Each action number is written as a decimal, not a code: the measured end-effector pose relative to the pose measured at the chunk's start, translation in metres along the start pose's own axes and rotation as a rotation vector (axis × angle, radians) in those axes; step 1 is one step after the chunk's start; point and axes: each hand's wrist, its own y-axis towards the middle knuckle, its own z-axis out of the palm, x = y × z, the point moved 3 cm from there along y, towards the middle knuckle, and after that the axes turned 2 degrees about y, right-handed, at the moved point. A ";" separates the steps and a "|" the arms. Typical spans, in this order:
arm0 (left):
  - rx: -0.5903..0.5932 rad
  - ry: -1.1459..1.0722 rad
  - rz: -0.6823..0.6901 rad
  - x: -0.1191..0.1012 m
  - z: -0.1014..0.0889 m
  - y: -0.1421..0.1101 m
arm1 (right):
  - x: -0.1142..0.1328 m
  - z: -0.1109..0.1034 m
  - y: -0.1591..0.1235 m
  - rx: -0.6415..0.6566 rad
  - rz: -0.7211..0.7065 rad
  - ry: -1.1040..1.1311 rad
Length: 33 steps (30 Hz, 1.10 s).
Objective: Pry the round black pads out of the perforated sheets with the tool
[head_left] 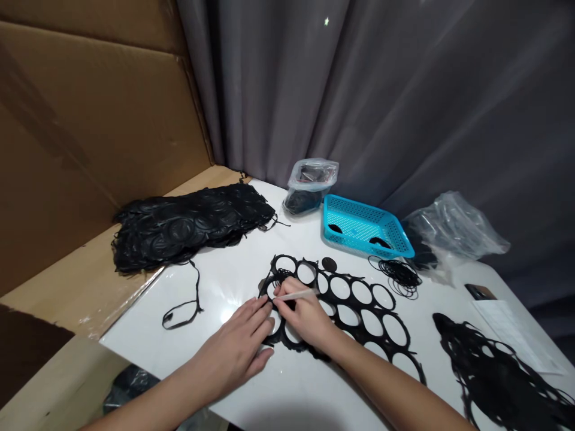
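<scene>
A black rubbery sheet with rows of round holes lies on the white table in front of me. On its left end rests my left hand, fingers stretched out and pressing flat beside a hole. My right hand is closed around a thin, whitish pen-like tool, its tip low over the same left end. Several thin black rings sit at the sheet's upper left, partly hidden by the right hand. Just beyond the sheet is a small black disc.
Behind the sheet stands a blue basket with a few black pieces, beside a clear plastic bag. Loose black rings lie to its right. A thick black stack is at left; more black sheet scraps lie at right.
</scene>
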 end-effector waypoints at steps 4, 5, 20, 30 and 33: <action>-0.003 -0.006 -0.006 0.000 0.002 -0.001 | 0.004 0.000 0.005 0.090 -0.174 -0.310; -0.001 -0.009 -0.005 0.000 0.001 -0.001 | -0.002 -0.010 0.011 0.041 -0.157 -0.334; 0.085 -0.002 -0.089 0.054 -0.004 0.136 | -0.091 -0.124 0.015 -0.631 0.721 1.242; 0.078 0.024 -0.078 0.092 0.011 0.181 | -0.078 -0.124 0.019 -0.635 0.617 1.484; 0.012 0.044 -0.067 0.080 -0.002 0.162 | -0.066 -0.107 0.019 -0.522 0.551 1.294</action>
